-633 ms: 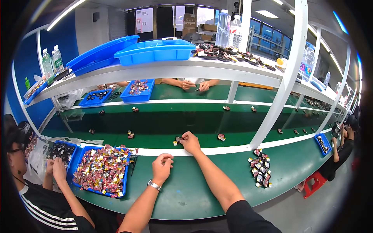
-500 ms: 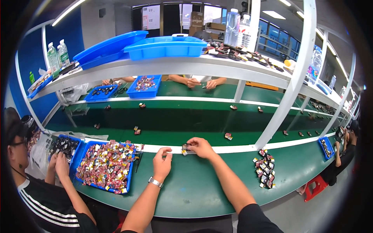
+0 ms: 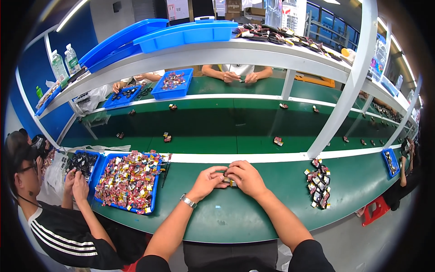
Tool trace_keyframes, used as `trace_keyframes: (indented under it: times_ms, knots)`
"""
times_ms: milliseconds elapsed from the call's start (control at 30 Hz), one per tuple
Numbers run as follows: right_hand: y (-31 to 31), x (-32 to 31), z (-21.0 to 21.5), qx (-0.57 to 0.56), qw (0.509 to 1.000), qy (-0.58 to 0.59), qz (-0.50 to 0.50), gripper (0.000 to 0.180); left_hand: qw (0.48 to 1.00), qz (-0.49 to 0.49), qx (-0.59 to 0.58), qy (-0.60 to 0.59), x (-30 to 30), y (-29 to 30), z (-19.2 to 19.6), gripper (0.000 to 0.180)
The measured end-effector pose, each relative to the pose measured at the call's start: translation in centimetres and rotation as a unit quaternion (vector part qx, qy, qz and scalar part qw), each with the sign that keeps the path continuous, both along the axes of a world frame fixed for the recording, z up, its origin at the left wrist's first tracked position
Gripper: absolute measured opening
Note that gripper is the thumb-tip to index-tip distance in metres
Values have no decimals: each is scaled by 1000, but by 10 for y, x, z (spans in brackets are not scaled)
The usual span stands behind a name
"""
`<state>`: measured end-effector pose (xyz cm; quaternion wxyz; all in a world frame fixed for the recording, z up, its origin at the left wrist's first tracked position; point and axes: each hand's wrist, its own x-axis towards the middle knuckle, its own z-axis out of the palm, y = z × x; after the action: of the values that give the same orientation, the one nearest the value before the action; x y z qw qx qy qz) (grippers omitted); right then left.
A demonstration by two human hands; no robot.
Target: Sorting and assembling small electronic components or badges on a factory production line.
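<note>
My left hand [image 3: 209, 182] and my right hand [image 3: 247, 178] meet over the green worktop, just on my side of the white rail. Between their fingertips is a small electronic part [image 3: 232, 183], silvery with some yellow, mostly hidden by the fingers. Both hands are closed in a pinch on it. To the left, a blue tray [image 3: 155, 192] is heaped with small parts [image 3: 127, 181] in pinkish red, white and yellow. A cluster of similar parts with black pieces [image 3: 319, 185] lies on the worktop at the right.
Beyond the white rail [image 3: 272, 157], scattered parts [image 3: 278, 141] lie on a dark green belt. A white post [image 3: 346, 86] rises at the right under a shelf [image 3: 199, 55] with blue trays. Co-workers sit at the left [image 3: 68, 226], across and far right. Thin dark tools [image 3: 166, 170] lie beside the tray.
My right hand has brought the part from the rail back over the worktop. My left hand, apart before, has come in to meet it. The whole view has shifted slightly.
</note>
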<state>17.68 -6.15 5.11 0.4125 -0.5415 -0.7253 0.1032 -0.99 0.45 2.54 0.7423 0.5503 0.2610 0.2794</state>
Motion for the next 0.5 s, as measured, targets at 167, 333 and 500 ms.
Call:
trace_keyframes:
  times_ms: [167, 333, 500]
  knots:
    - [-2, -6, -7, 131, 986, -97, -30, 22, 998, 46, -23, -27, 1, -1, -2, 36]
    - [4, -17, -12, 152, 979, -125, -49, 21, 998, 60, -11, -27, 1, 0, -4, 32]
    - [14, -13, -21, 143, 976, -164, -31, 13, 997, 62, -18, -30, 3, 1, -5, 30]
